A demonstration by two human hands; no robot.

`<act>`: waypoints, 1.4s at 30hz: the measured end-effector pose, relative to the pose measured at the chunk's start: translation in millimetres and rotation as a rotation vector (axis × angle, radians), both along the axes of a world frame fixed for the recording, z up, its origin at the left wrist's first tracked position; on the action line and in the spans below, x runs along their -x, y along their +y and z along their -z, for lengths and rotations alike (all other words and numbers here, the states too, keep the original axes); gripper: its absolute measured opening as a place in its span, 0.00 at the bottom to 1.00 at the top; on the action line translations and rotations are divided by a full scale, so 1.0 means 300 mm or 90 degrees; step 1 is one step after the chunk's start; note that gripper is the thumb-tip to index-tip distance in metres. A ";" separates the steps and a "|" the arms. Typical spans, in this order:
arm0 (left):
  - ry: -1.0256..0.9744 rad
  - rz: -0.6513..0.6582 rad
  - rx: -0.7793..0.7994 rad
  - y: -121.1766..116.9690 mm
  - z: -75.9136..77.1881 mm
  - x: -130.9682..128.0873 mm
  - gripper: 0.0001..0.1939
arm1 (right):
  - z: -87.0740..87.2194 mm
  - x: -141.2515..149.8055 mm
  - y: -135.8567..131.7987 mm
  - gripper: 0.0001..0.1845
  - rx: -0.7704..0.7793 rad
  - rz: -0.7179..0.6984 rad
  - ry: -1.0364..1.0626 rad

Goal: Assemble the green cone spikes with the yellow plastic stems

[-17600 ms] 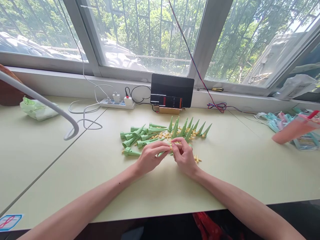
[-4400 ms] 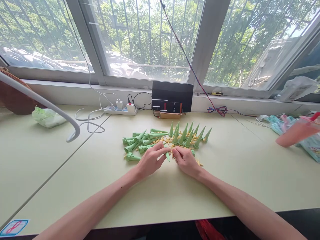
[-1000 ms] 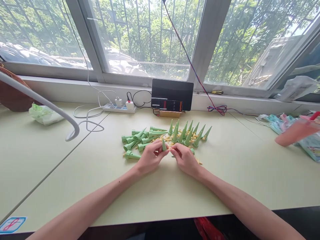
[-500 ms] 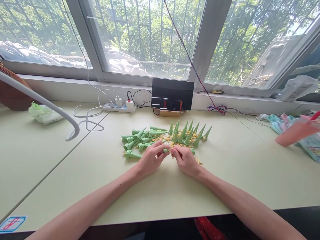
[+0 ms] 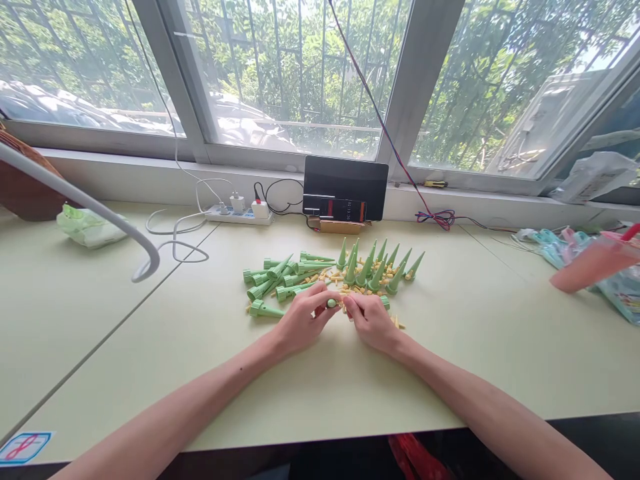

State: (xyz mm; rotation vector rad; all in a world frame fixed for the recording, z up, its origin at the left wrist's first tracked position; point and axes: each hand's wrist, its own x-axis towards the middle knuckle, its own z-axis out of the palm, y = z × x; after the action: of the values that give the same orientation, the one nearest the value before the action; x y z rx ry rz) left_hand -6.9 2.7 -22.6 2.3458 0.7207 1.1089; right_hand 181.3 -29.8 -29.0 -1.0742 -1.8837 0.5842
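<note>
Left hand (image 5: 305, 318) has its fingers wrapped on a green cone (image 5: 331, 303) over the counter (image 5: 320, 393), right hand (image 5: 373, 321) close beside, fingers curled, their hold too hidden to tell!

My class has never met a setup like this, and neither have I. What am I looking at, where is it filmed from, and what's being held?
There is no machine here: two bare hands do the work. One camera, worn on the person's head, looks forward and down, so the forearms enter from the bottom.

On the pale table, some green cones lie in a heap on the left, while others stand points-up on the right. Small yellow pieces are scattered among them.

The left hand holds a green cone, its tip towards us. The right hand is close beside it; what its fingers pinch, if anything, is hidden.
</note>
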 end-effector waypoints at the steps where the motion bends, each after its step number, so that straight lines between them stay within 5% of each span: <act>1: 0.002 -0.003 0.001 0.001 0.000 0.000 0.07 | -0.001 0.001 0.000 0.22 0.003 0.001 -0.001; 12: -0.047 -0.072 0.051 0.007 -0.015 -0.013 0.06 | -0.026 0.009 -0.010 0.10 0.004 0.058 0.063; 25: -0.102 -0.069 0.093 0.010 -0.023 -0.016 0.09 | -0.032 0.003 -0.006 0.10 -0.013 0.037 0.062; 42: 0.003 -0.043 0.040 0.019 -0.002 -0.001 0.06 | 0.003 -0.007 0.009 0.15 0.018 0.053 0.061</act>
State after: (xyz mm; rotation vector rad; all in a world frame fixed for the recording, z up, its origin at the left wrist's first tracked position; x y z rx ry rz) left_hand -6.6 8.5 -21.9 2.2871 0.8305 1.0941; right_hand 183.5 -27.1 -29.8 -1.1168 -1.7446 0.6052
